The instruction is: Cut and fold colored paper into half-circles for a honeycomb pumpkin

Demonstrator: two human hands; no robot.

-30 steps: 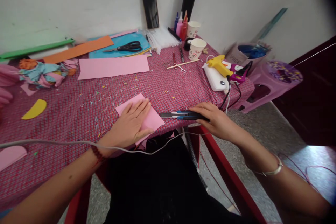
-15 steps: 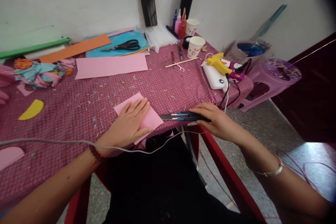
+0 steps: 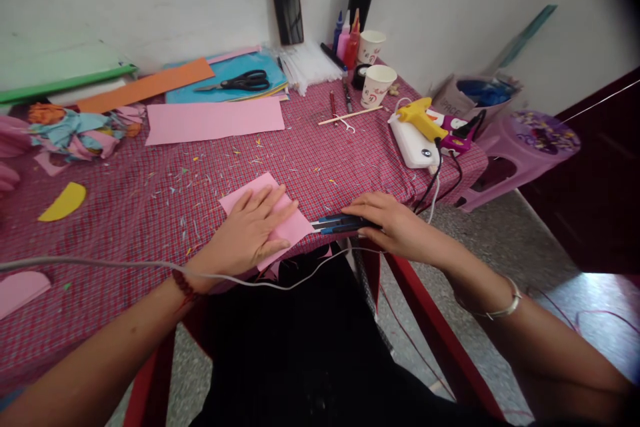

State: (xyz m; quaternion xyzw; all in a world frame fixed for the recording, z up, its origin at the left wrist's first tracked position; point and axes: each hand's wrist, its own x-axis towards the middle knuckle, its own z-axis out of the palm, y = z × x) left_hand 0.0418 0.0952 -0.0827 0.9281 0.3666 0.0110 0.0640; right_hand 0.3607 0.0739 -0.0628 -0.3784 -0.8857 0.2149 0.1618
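While pinning pink sheet (image 3: 290,229) flat on table (image 3: 300,153) w/ L hand (image 3: 253,227) (spread-fingered), clamping cutter (image 3: 340,222) in R hand's (image 3: 393,221) fingers at sheet's 3 o'clock. Done: pinning, lining up at corner. Left, prob.: most blade work; no cut visible. Can't tell blade-tip depth: hidden.

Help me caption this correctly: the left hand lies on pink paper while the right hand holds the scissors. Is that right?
Not the scissors: the head view shows the right hand holding a utility knife, while the scissors lie on a blue sheet. The left hand does lie on pink paper.
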